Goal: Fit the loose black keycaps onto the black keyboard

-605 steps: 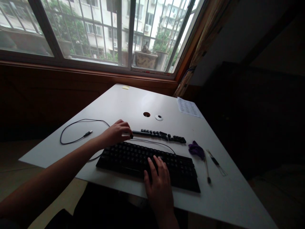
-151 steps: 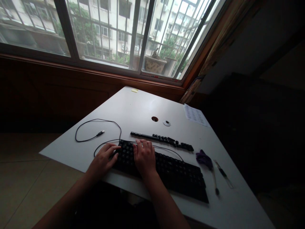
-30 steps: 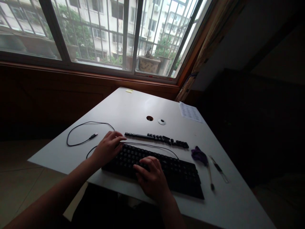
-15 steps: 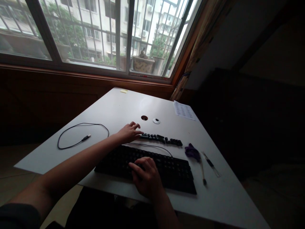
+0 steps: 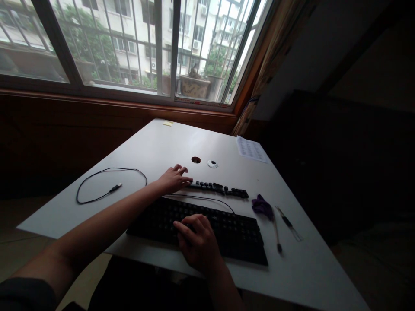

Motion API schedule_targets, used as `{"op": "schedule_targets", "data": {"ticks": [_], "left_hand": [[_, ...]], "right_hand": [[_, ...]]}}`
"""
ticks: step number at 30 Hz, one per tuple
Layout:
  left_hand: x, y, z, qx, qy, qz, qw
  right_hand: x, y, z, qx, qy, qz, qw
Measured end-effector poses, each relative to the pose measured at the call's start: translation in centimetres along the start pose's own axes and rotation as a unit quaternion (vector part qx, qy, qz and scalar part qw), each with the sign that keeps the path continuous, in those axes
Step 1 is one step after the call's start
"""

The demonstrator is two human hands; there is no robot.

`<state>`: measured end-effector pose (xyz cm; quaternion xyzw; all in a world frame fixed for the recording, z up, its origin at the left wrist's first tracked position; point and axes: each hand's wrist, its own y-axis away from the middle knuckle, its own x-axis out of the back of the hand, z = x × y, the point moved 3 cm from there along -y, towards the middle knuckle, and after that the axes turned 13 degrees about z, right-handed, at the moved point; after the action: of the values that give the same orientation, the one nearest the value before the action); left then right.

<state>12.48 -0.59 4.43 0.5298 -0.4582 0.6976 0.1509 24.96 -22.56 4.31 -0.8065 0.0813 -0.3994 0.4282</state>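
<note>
A black keyboard (image 5: 233, 235) lies at the near side of the white table. My right hand (image 5: 199, 244) rests over its middle, index finger stretched to the keys and the other fingers bent; nothing is visibly held, though the undersides of the fingers are hidden. Beyond the keyboard, a row of loose black keycaps (image 5: 220, 188) lies on the table. My left hand (image 5: 173, 178) reaches to the left end of that row, fingers apart, one fingertip at a keycap. Whether it touches the keycap I cannot tell. My left forearm passes over the keyboard's left end.
A black cable with a USB plug (image 5: 116, 187) loops at the left. Right of the keyboard lie a purple cloth (image 5: 262, 206), a thin brush (image 5: 277, 235) and a wire keycap puller (image 5: 288, 222). Behind are a round hole (image 5: 196, 160), a white ring (image 5: 212, 164) and a printed sheet (image 5: 252, 149).
My left hand has shifted slightly left at the end of the keycap row. My right hand stays at nearly the same spot on the keyboard. The view has moved a little.
</note>
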Motion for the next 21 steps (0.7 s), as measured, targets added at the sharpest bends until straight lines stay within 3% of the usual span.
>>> {"op": "schedule_targets", "data": {"ticks": [11,21], "left_hand": [[0.6,0.9,-3.6,0.036,0.013,0.021,0.999],[-0.5,-0.8,-4.1,0.074,0.026,0.005,0.997]], "right_hand": [[0.1,-0.1,-0.2,-0.001,-0.008,0.010,1.000],[0.0,0.2,0.2,-0.011,-0.010,0.006,1.000]]}}
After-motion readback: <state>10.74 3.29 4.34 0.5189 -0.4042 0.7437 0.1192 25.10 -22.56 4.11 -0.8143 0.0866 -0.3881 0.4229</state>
